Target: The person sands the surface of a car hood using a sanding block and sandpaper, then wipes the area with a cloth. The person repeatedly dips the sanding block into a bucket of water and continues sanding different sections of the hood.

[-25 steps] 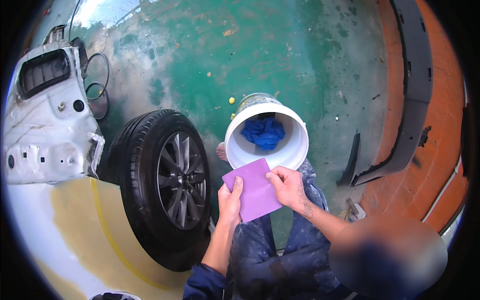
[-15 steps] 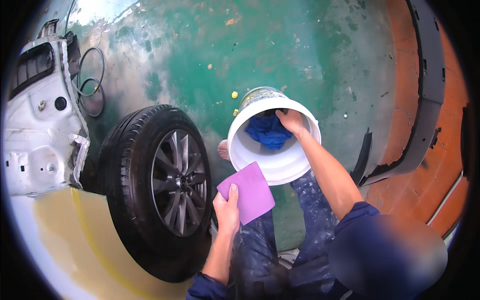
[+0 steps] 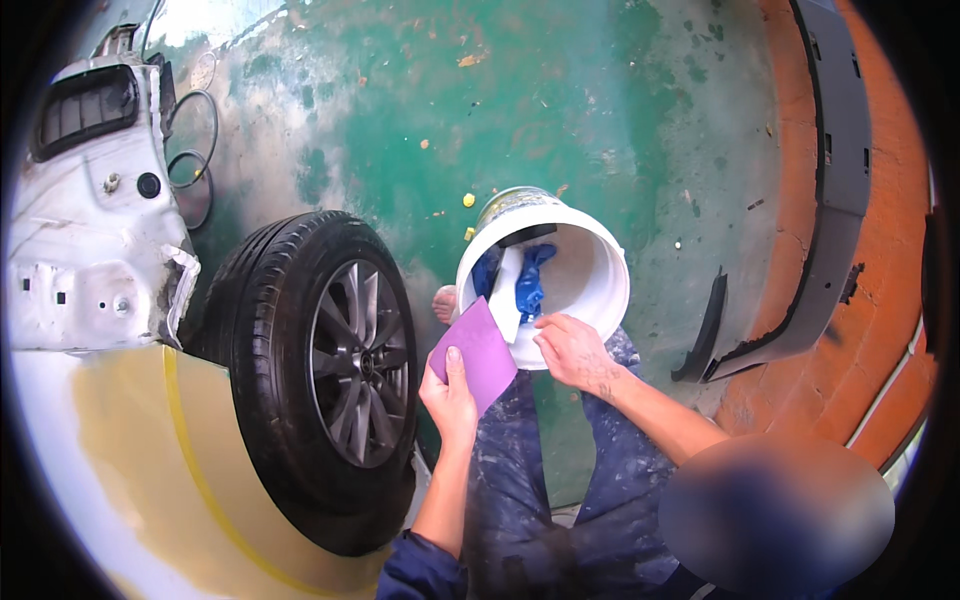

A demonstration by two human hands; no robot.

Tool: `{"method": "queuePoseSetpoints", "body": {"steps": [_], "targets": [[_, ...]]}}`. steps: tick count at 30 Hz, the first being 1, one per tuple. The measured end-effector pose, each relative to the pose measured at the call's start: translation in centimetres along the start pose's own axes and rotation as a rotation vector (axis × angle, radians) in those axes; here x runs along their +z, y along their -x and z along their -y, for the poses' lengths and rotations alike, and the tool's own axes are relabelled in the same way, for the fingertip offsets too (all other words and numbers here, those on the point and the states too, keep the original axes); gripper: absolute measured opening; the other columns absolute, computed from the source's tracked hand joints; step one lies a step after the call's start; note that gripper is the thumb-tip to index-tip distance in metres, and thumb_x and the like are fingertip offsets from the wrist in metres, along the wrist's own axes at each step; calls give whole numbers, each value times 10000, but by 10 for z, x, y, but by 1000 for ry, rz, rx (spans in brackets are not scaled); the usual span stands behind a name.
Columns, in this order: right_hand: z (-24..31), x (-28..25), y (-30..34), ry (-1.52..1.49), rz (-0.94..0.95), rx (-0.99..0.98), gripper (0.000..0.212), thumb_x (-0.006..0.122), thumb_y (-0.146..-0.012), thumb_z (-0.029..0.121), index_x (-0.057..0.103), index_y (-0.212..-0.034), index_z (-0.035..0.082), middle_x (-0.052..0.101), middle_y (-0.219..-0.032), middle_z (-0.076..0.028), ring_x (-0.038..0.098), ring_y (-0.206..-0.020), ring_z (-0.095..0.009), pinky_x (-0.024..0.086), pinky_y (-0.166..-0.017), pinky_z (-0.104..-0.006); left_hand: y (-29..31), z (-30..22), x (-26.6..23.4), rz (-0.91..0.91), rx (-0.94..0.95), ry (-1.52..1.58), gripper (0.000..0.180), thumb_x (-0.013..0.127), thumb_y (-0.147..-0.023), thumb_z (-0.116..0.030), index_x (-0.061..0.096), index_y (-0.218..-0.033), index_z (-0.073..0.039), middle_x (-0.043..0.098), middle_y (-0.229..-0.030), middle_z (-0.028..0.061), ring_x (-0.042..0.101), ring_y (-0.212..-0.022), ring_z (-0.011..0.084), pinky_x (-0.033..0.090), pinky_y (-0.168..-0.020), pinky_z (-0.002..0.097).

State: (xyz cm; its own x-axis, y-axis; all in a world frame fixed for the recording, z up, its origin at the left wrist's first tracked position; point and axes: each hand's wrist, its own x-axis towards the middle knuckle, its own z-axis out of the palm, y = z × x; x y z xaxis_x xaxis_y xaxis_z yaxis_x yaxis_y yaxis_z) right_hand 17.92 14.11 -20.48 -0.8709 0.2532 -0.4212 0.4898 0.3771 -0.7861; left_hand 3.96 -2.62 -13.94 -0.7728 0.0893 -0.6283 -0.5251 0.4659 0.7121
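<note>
My left hand [image 3: 452,400] grips a square purple sandpaper sheet [image 3: 478,358], its thumb pressed on the face. Just right of the sheet, a white bucket [image 3: 590,318] lies tipped with its mouth toward me. Inside it are a crumpled blue cloth [image 3: 533,280], a white strip [image 3: 509,290] and a dark piece [image 3: 528,235] near the upper wall. My right hand [image 3: 580,355] is at the bucket's lower rim, fingers curled together. Whatever those fingers may pinch is hidden.
A wheel with its tyre [image 3: 285,370] stands close on my left, beside a pale, yellow-patched body panel [image 3: 130,430]. Farther left is a bare white car body part [image 3: 90,220] with a looped hose [image 3: 213,120]. A long grey bumper [image 3: 845,190] lies along the right.
My right hand has come out of the bucket to its lower rim. The white strip and dark piece now show inside. The purple sheet has turned slightly and shifted left.
</note>
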Motion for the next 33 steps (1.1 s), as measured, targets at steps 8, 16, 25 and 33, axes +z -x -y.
{"method": "queuePoseSetpoints", "body": {"steps": [8, 16, 25, 33], "targets": [[-77, 67, -108, -210, 29, 882, 901, 733, -854, 550, 527, -1441, -101, 600, -1427, -364, 585, -1366, -467, 478, -1148, -477, 5, -8, -4, -58, -93, 134, 304, 633, -1120, -241, 700, -1168, 52, 706, -1032, 30, 600, -922, 82, 514, -831, 285], [-68, 43, -111, -272, 261, 867, 792, 768, -833, 361, 544, -1451, -80, 705, -1282, -320, 707, -1207, -404, 546, -1039, -443, 1, -19, -16, 105, -414, 527, 386, 569, -1142, -307, 575, -1400, -20, 694, -1281, 88, 686, -1125, 176, 547, -980, 342], [14, -44, 0, -613, 74, 761, 622, 683, -1035, 356, 488, -1490, -21, 668, -1177, -171, 684, -1106, -257, 538, -962, -401, -6, 1, -5, 138, -355, 446, 291, 619, -1109, -154, 619, -1348, 11, 687, -1302, 93, 672, -1163, 164, 555, -1002, 350], [62, -17, 9, -525, -17, 711, 803, 617, -1041, 493, 360, -1650, 37, 523, -1493, -324, 547, -1384, -434, 408, -1193, -475, -2, -4, 7, 76, -308, 364, 322, 595, -1126, -160, 620, -1372, 45, 694, -1269, 84, 648, -1133, 129, 526, -988, 318]]}}
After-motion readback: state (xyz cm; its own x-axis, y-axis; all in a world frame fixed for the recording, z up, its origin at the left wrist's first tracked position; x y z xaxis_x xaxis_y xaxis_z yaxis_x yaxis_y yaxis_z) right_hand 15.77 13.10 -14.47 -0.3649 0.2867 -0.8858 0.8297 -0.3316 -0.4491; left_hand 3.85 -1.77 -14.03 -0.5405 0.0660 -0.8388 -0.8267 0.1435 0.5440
